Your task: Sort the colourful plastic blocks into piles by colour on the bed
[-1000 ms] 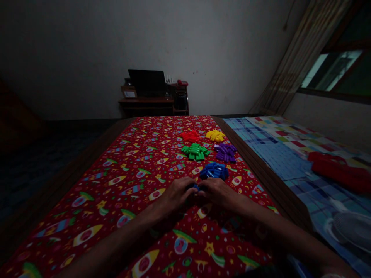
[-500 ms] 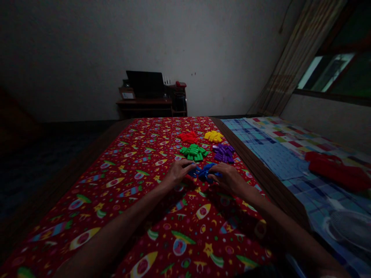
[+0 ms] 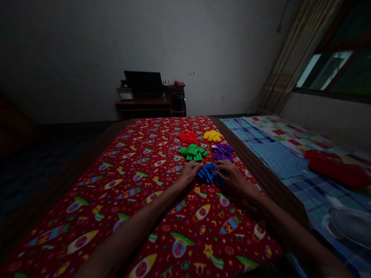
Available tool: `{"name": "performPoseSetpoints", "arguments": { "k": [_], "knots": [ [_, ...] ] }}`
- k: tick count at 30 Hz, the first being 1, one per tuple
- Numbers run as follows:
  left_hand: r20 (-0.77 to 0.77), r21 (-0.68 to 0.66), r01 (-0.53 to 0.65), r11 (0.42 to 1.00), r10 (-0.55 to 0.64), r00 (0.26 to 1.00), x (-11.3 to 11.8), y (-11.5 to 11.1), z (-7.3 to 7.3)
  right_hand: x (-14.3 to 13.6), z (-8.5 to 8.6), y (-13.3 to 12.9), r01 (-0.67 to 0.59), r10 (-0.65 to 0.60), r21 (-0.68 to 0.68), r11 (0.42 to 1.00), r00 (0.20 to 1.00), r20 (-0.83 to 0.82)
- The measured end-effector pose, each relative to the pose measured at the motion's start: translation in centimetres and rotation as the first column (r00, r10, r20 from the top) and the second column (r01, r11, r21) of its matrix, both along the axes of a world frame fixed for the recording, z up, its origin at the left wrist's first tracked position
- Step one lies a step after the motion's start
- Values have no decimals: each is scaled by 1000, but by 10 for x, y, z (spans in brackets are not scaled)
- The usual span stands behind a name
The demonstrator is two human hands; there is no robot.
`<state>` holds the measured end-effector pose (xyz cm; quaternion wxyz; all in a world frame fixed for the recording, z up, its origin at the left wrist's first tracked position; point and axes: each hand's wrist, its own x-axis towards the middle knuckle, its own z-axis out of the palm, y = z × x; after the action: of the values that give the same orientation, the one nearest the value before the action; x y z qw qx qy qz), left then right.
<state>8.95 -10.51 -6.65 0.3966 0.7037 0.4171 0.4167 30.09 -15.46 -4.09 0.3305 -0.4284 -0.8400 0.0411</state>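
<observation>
A small heap of blue plastic pieces [image 3: 208,173] lies on the red patterned cloth [image 3: 127,185]. My left hand [image 3: 189,171] is at its left side, fingers curled together and their tips touching the pieces. From the right, my right hand [image 3: 229,173] bends its fingers over the heap's edge and covers part of it. Both hands press on the blue pieces; which single pieces the fingers grip is hidden. Just beyond are a green pile [image 3: 193,152] and a purple pile [image 3: 223,151] of similar pieces.
Farther back lie a red pile [image 3: 187,137] and a yellow pile [image 3: 212,136]. To the right is a bed with a plaid sheet [image 3: 292,189], a red bag [image 3: 336,170] and a white fan [image 3: 350,227]. A desk with a dark monitor [image 3: 144,84] stands against the wall.
My left hand has moved right, in against the heap, and my right hand has shifted slightly right. The blue pieces now sit more closely together. The view has tilted a little.
</observation>
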Motion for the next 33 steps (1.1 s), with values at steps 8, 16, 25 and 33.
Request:
{"name": "performPoseSetpoints", "arguments": {
  "k": [8, 16, 25, 33],
  "knots": [
    [-197, 207, -27, 978, 68, 978, -16, -14, 4, 21, 3, -16, 149, -150, 16, 989, 989, 22],
    [-380, 243, 196, 950, -93, 920, -39, -41, 10, 26, 4, -38, 113, -110, -43, 993, 991, 78],
    [-358, 362, 218, 906, -81, 930, -16, -27, 32, 38, -35, -40, 160, -150, -48, 986, 974, 173],
    [-498, 404, 390, 828, -158, 853, 16, -12, 42, 36, -35, -41, 117, -106, -67, 991, 983, 152]
  ]
}}
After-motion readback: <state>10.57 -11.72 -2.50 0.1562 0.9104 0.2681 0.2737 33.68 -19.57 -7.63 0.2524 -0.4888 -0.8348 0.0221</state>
